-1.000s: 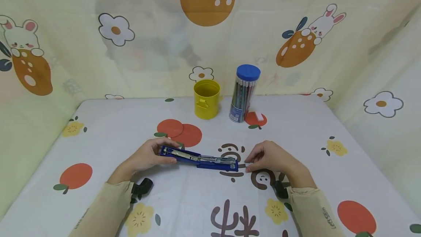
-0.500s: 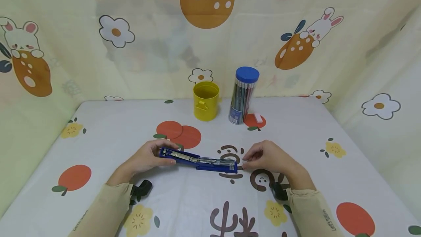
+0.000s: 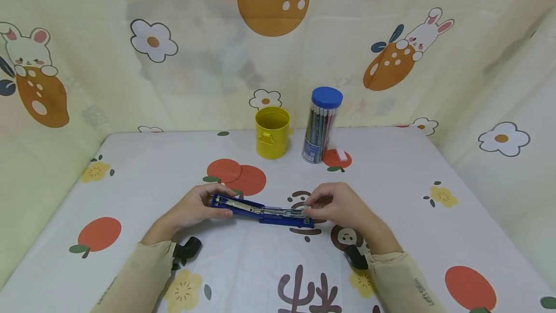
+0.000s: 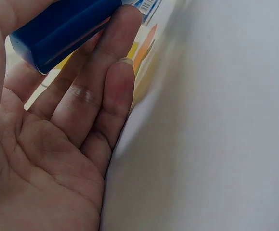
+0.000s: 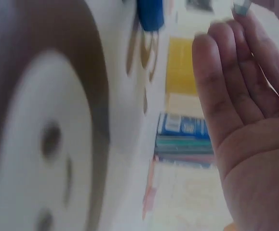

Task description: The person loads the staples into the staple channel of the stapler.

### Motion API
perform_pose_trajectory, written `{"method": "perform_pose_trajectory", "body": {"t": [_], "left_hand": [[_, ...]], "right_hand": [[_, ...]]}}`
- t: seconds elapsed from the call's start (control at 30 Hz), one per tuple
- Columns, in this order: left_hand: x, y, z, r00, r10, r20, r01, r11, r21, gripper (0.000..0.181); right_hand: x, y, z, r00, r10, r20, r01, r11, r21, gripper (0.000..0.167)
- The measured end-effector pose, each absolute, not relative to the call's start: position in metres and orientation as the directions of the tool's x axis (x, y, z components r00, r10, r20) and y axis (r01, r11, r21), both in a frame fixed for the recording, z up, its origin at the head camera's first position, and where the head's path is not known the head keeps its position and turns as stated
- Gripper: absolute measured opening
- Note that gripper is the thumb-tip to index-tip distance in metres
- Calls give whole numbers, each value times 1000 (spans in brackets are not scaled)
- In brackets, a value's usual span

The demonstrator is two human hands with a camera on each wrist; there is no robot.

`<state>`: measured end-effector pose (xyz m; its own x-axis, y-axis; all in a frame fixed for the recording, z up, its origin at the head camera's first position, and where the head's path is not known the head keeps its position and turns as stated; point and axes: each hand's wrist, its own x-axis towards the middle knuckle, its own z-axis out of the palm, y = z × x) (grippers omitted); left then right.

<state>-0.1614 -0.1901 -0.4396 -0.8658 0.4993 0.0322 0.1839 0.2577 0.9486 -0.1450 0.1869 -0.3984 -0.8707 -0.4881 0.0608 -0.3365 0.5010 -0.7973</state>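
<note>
A blue stapler (image 3: 260, 213) lies opened out flat, its metal inside facing up, in the head view. My left hand (image 3: 200, 206) grips its left end between thumb and fingers; the left wrist view shows the blue casing (image 4: 67, 29) there. Over the stapler's right end, my right hand (image 3: 340, 204) pinches a small silvery strip of staples (image 5: 242, 7) between thumb and index finger, its other fingers lying together in the right wrist view. Those fingertips partly hide the stapler's right end, and I cannot tell whether the strip touches it.
Toward the back of the table stand a yellow cup (image 3: 272, 141) and a clear tube of pencils (image 3: 319, 129) with a blue lid. A small pink-and-white eraser (image 3: 340, 155) lies beside the tube. A patterned cloth (image 3: 195, 86) hangs behind the table.
My right hand has moved left, from beside the stapler's right end to above it, with the small strip in its fingertips. My left hand and the stapler have stayed in place.
</note>
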Motion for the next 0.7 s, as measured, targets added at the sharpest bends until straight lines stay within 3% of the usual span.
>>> {"method": "perform_pose_trajectory", "body": {"t": [0.7], "left_hand": [[-161, -190, -438, -872, 488, 12, 174, 287, 942, 44]], "right_hand": [[-140, 164, -403, -860, -509, 50, -375, 561, -738, 10]]}}
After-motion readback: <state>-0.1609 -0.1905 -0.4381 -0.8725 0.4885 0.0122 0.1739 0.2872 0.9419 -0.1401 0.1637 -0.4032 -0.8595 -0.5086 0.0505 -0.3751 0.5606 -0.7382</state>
